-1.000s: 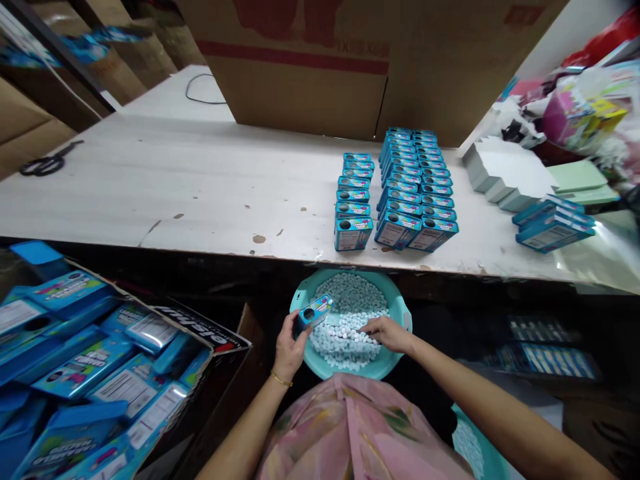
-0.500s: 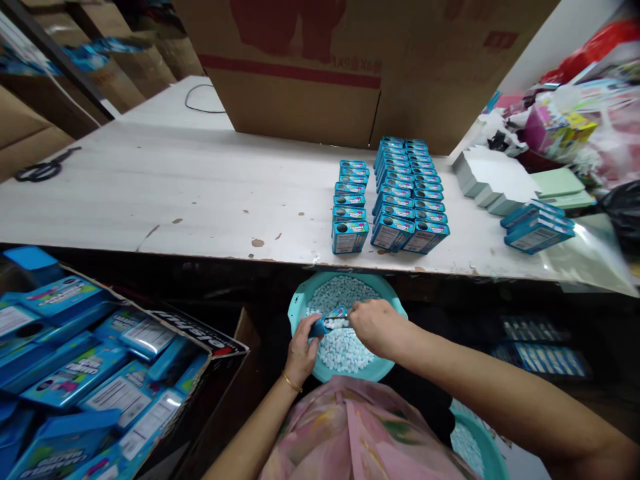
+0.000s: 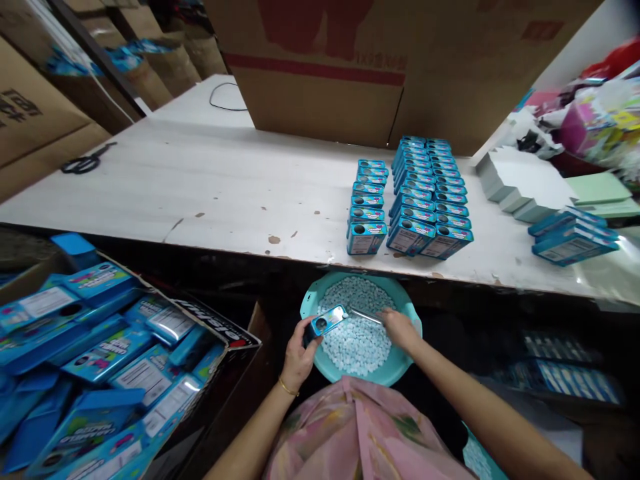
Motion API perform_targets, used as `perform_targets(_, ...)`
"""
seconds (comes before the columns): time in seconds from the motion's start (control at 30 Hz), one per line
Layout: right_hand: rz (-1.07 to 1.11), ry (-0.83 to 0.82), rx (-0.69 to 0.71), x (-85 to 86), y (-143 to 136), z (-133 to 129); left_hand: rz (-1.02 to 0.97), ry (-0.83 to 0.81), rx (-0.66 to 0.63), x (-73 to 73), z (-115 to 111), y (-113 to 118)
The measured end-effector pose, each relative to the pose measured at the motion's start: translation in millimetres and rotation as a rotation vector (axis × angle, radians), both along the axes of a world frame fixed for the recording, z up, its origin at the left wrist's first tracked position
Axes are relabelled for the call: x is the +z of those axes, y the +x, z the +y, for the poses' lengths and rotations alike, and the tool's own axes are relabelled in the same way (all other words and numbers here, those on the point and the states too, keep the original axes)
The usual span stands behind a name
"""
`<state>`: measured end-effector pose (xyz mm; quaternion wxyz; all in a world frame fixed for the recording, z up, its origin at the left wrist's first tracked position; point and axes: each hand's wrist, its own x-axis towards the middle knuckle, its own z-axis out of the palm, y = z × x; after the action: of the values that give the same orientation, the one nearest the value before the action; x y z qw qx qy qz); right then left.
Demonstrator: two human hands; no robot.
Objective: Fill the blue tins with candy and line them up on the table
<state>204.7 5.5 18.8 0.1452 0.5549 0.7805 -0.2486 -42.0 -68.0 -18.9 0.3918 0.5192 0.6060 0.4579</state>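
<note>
Left hand (image 3: 299, 357) holds a blue box (image 3: 327, 321), right hand (image 3: 400, 329) apparently a metal scoop (image 3: 369, 315).

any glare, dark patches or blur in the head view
Head view: glare on the glossy blue packs at lower left; deep shadow under the white table, items at lower right dim and soft; wide-angle stretching towards the edges; lettering on the held box unreadable.

Blue boxes (image 3: 109, 353) seem to read "CARAMELO", second word blurred; red print on the big carton (image 3: 320, 93) and white lettering on the black flap (image 3: 215, 323) aren't clearly legible
</note>
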Motion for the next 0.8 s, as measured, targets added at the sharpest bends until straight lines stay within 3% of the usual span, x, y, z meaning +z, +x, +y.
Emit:
perform_targets(0.1, -0.004, -0.018, 0.043, -36.2, -22.1, -17.0, 0.081, 0.051, -0.031, 4.7, -1.9, -0.5)
perform_targets(0.23, 0.045, -0.096, 0.115, -55.2, -29.6, -28.2, 0.224, 0.178, -0.057, 8.9, -1.2, -1.3)
perform_targets(0.4, 0.153, -0.209, 0.181, -60.8, -7.2, -16.2, 0.244, 0.135, 0.011, 8.9, 1.6, -1.5)
perform_targets(0.5, 0.169, -0.164, 0.139, -59.7, 0.2, -11.7, 0.225, 0.126, 0.043, 8.4, 1.6, -1.9)
perform_targets(0.63, 0.113, -0.089, 0.081, -59.9, -11.3, -18.0, 0.218, 0.120, 0.076, 6.1, 1.8, -0.8)
perform_targets(0.8, 0.167, -0.202, 0.157, -63.7, -23.1, -26.8, 0.223, 0.103, 0.088, 3.6, 2.3, -0.4)
